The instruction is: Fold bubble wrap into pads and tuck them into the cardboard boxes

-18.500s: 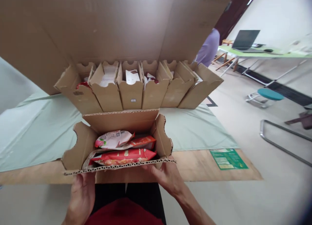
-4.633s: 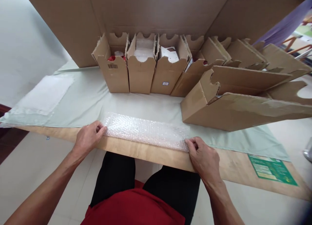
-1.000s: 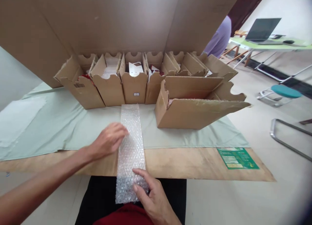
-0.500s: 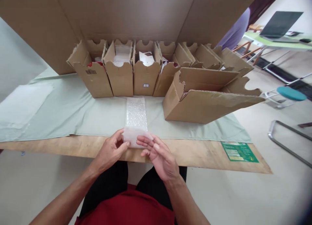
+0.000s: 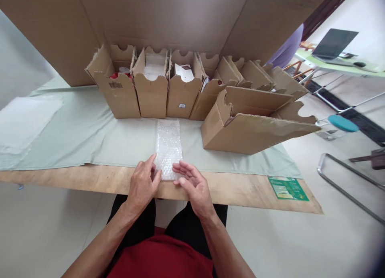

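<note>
A flat strip of clear bubble wrap (image 5: 169, 145) lies lengthwise in front of me, its near end on the bare wooden edge of the table. At its near left side is my left hand (image 5: 142, 183), index finger stretched along the edge and thumb tip by the lower corner. My right hand (image 5: 194, 187) rests at the near right side, palm turned inward, fingers extended and thumb apart. Both hands are open and frame the strip without gripping it. Whether anything lies inside the wrap cannot be made out.
Several upright cardboard file boxes (image 5: 152, 95) stand in a row behind the wrap. A larger open box (image 5: 258, 131) sits angled at right. White sheets (image 5: 27, 121) lie at left, a green printed card (image 5: 288, 188) at right. Beyond are a laptop (image 5: 333, 45) and a teal stool (image 5: 343, 123).
The whitish flap at the near end, raised between my fingers before, now lies down flat. My left hand has moved slightly forward along the edge. The view has shifted a little.
</note>
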### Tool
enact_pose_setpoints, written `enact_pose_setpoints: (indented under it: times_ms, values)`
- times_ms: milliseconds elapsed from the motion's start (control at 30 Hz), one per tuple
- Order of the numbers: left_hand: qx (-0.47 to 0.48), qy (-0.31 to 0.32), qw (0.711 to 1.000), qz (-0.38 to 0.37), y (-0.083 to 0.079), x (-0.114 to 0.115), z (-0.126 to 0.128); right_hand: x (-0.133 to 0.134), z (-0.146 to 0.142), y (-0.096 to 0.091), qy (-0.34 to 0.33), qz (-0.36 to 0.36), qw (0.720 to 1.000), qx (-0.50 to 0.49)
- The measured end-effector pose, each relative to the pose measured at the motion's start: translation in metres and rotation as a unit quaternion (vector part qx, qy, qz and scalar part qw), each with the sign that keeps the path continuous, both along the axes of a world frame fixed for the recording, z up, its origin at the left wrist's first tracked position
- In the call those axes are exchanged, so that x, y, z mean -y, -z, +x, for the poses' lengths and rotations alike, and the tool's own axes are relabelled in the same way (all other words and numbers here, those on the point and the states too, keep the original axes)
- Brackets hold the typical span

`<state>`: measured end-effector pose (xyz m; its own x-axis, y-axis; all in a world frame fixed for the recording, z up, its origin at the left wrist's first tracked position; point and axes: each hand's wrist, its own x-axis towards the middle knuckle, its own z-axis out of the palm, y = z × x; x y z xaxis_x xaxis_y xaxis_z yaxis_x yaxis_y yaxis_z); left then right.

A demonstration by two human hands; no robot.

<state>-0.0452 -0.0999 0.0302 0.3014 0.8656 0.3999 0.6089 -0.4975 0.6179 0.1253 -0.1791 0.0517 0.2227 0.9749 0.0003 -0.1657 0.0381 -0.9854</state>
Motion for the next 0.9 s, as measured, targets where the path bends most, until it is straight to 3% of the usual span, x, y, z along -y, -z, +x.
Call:
enact_pose_setpoints:
  times_ms: [67, 133, 200, 300, 400, 567, 700, 900]
  values:
    - [0.002, 0.003, 1.000, 0.009, 0.001, 0.002, -0.001, 0.004, 0.005, 0.001, -0.015, 0.061, 0.977, 0.206]
    - [0.001, 0.003, 1.000, 0.022, 0.002, 0.002, -0.001, 0.005, 0.011, 0.002, -0.049, 0.111, 0.911, 0.393]
    - [-0.013, 0.001, 0.999, 0.045, 0.001, 0.003, -0.002, 0.002, 0.017, 0.002, -0.081, 0.122, 0.842, 0.519]
    - [-0.062, 0.006, 0.993, 0.102, -0.005, 0.007, -0.006, -0.007, 0.022, 0.001, -0.106, 0.112, 0.777, 0.610]
    - [-0.110, 0.049, 0.982, 0.146, -0.015, 0.012, -0.013, -0.015, 0.024, -0.003, -0.112, 0.136, 0.751, 0.636]
    - [-0.128, 0.132, 0.969, 0.163, -0.028, 0.019, -0.024, -0.015, 0.026, -0.022, -0.138, 0.152, 0.764, 0.611]
    - [-0.062, 0.147, 0.981, 0.106, -0.029, 0.019, -0.028, -0.010, 0.031, -0.030, -0.168, 0.129, 0.824, 0.525]
    - [-0.003, 0.143, 0.989, 0.034, -0.025, 0.014, -0.027, -0.006, 0.036, -0.016, -0.127, 0.057, 0.902, 0.409]
